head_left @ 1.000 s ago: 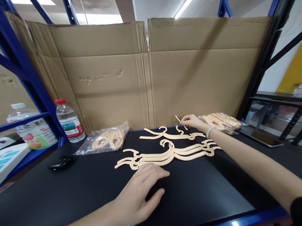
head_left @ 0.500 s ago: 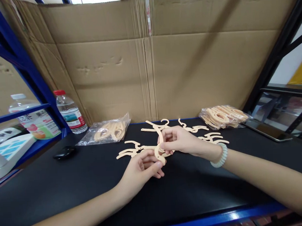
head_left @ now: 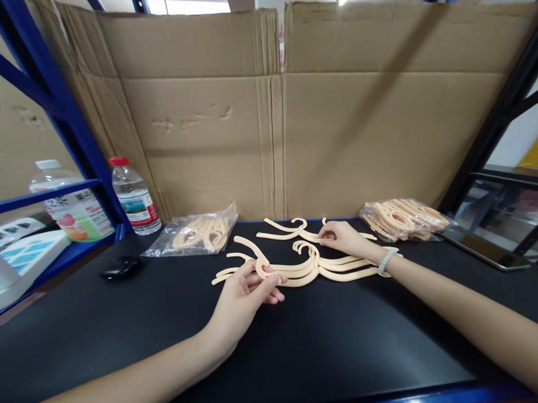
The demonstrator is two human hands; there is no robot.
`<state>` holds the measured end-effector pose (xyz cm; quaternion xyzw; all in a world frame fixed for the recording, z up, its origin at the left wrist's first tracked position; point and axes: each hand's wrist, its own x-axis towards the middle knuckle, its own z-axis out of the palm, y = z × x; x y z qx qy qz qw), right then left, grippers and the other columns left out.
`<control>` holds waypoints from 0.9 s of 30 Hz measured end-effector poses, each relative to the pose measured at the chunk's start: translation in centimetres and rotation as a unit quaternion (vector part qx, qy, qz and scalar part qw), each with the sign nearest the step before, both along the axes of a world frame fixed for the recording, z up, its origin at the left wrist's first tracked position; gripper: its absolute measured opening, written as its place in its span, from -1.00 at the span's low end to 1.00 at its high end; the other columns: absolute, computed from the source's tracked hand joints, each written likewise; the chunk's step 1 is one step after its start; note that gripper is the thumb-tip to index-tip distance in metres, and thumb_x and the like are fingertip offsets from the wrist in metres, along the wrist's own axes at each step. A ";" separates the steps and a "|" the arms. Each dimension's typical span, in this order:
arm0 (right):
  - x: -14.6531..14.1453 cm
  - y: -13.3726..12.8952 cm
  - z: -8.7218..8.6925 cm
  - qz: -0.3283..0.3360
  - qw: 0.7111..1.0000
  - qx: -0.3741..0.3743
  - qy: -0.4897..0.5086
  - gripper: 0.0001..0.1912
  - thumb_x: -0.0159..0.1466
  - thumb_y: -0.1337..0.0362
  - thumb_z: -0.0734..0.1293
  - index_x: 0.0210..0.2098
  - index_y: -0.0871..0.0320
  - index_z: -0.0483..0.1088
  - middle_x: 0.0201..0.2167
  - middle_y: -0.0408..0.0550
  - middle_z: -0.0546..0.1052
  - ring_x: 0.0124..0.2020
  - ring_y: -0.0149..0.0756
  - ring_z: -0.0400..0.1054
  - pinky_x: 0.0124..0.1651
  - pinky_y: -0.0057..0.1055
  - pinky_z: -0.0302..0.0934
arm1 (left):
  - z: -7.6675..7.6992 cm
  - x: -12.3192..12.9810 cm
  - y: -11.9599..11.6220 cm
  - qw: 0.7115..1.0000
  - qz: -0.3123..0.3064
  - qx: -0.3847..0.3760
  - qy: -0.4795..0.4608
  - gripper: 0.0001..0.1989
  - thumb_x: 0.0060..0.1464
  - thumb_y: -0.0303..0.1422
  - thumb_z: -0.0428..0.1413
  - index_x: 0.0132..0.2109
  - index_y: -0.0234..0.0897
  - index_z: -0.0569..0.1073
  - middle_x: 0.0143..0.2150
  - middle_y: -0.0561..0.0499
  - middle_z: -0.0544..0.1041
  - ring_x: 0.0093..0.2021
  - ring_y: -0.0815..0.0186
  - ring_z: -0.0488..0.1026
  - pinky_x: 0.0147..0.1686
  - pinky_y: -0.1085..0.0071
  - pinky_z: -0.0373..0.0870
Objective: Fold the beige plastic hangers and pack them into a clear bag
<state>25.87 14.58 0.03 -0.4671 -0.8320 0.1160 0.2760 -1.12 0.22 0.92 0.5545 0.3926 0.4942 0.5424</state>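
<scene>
My left hand [head_left: 244,297] is closed on a cream-coloured curved hanger piece [head_left: 252,248], pinched by its rounded end between thumb and fingers; its free arm points up and to the left. Beyond it, several cream folding hangers [head_left: 348,275] lie overlapped on the black table, their hooks bunched in the middle. My right hand [head_left: 344,238], with a pale beaded band on the wrist, reaches over them to the back. Its bent fingers are closed on a loose hanger piece [head_left: 324,221], mostly hidden by the hand. Another hanger [head_left: 279,234] lies just left of those fingers.
A clear bag of hanger parts [head_left: 199,233] lies at the back left, a fuller bag [head_left: 399,219] at the back right. A black mouse [head_left: 120,267], a red-capped bottle [head_left: 136,201] and a phone-like slab [head_left: 485,248] flank them. Cardboard [head_left: 213,138] walls the back edge.
My right hand has left the piece in my left hand and moved right and away, to the parts at the back. My left hand still holds its piece, now tilted leftward. The view has shifted slightly.
</scene>
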 end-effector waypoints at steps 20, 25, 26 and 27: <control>2.6 -8.7 3.4 0.098 0.979 0.163 0.077 -0.89 0.36 0.25 0.21 -0.20 0.07 0.37 -0.25 0.00 0.44 -0.22 -0.19 0.36 -0.17 -0.26 0.29 | 1.5 -1.6 1.1 0.992 0.048 -0.008 -0.117 -0.74 -0.05 -0.29 0.35 -0.29 -0.36 0.49 -0.37 -0.01 0.57 -0.44 0.46 0.47 -0.40 0.61 0.42; 2.1 -9.3 3.6 0.085 0.975 0.179 0.096 -0.87 0.36 0.26 0.20 -0.22 0.02 0.39 -0.28 -0.04 0.48 -0.29 -0.20 0.38 -0.29 -0.31 0.28 | 1.6 -1.5 1.2 0.988 0.004 0.024 -0.150 -0.77 0.10 -0.27 0.26 -0.32 -0.31 0.40 -0.36 0.06 0.48 -0.38 0.43 0.44 -0.33 0.52 0.42; 2.1 -9.3 3.5 0.082 0.975 0.184 0.097 -0.87 0.36 0.26 0.21 -0.20 0.02 0.39 -0.28 -0.04 0.49 -0.30 -0.21 0.39 -0.32 -0.32 0.28 | 1.6 -1.5 1.3 0.988 -0.011 0.030 -0.149 -0.77 0.13 -0.26 0.23 -0.32 -0.30 0.38 -0.34 0.06 0.46 -0.35 0.42 0.43 -0.29 0.50 0.43; 2.0 -9.3 3.4 0.079 0.974 0.189 0.096 -0.87 0.36 0.26 0.21 -0.17 0.01 0.40 -0.27 -0.03 0.49 -0.30 -0.21 0.40 -0.33 -0.32 0.29 | 1.7 -1.4 1.3 0.988 -0.026 0.038 -0.148 -0.77 0.16 -0.25 0.20 -0.31 -0.28 0.36 -0.31 0.07 0.43 -0.32 0.41 0.43 -0.25 0.47 0.43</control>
